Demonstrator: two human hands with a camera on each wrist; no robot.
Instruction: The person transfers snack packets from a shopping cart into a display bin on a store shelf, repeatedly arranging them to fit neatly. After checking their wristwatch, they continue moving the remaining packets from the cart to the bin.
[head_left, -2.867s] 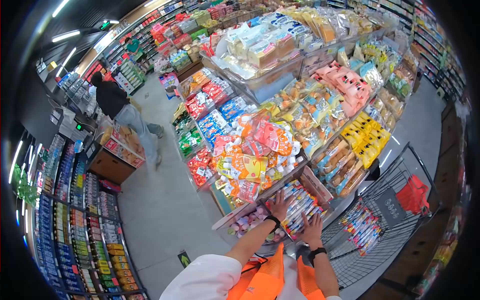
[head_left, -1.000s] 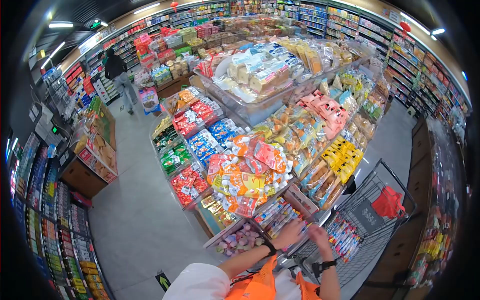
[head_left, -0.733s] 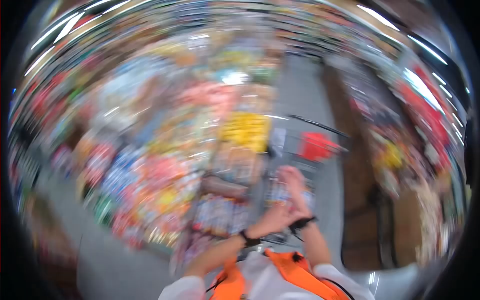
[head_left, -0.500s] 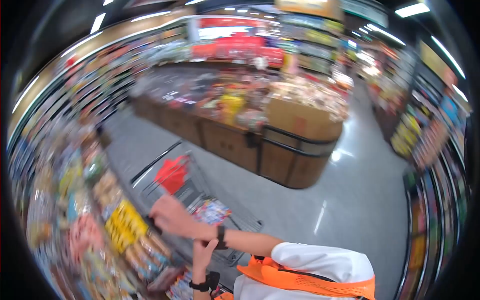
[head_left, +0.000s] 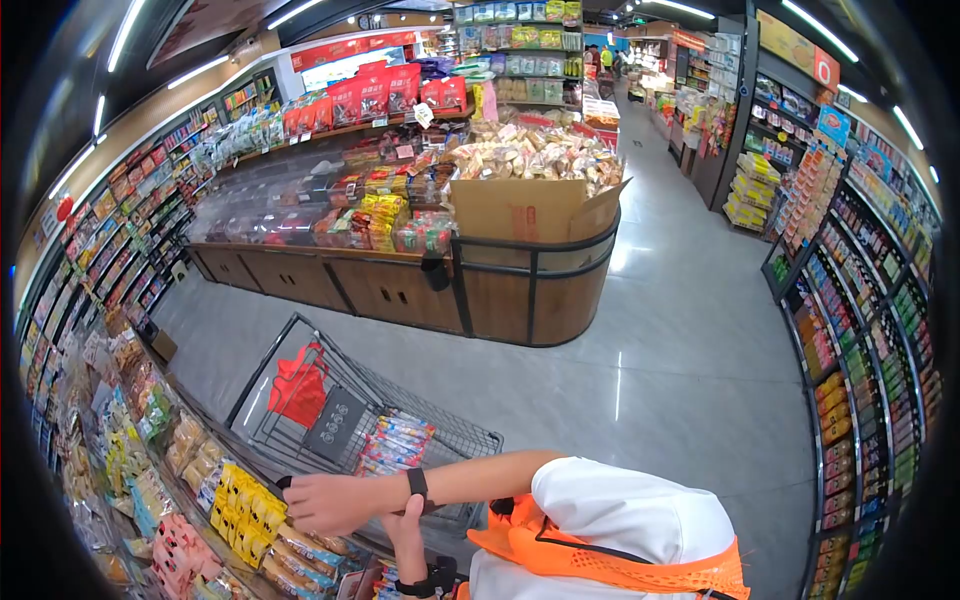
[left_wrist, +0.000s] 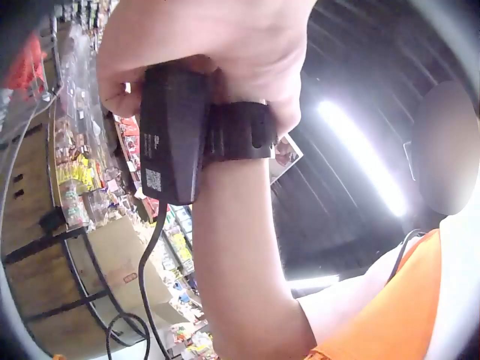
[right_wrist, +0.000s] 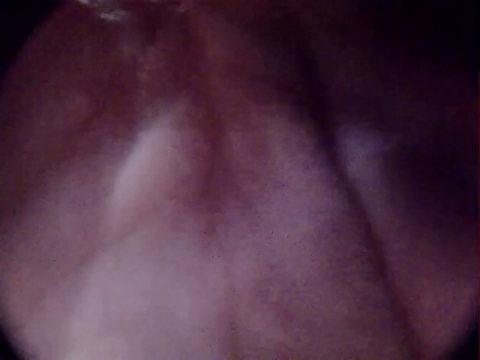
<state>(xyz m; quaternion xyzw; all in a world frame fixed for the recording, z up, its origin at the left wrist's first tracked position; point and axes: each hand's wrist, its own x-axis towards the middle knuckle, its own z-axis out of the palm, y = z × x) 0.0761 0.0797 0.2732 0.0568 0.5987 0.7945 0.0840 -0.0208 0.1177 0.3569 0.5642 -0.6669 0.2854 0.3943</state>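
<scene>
In the head view, my right hand stretches left with loosely bent fingers and nothing visible in it, above yellow packets. My left hand is below the right wrist, its thumb raised against the black wristband. The left wrist view shows the left hand curled around the black device and strap on the right forearm. Blurred, dark skin fills the right wrist view. Colourful packs lie in a shopping cart beyond the hands.
A red bag hangs in the cart's handle end. Wooden display counters stand ahead, with a rounded corner. Grey floor stretches to the right, up to drink shelves. Snack bins line the lower left.
The head view has swung right, from the snack bins to the cart and aisle. My hands have left the bins, and the left one has come to the right wrist.
</scene>
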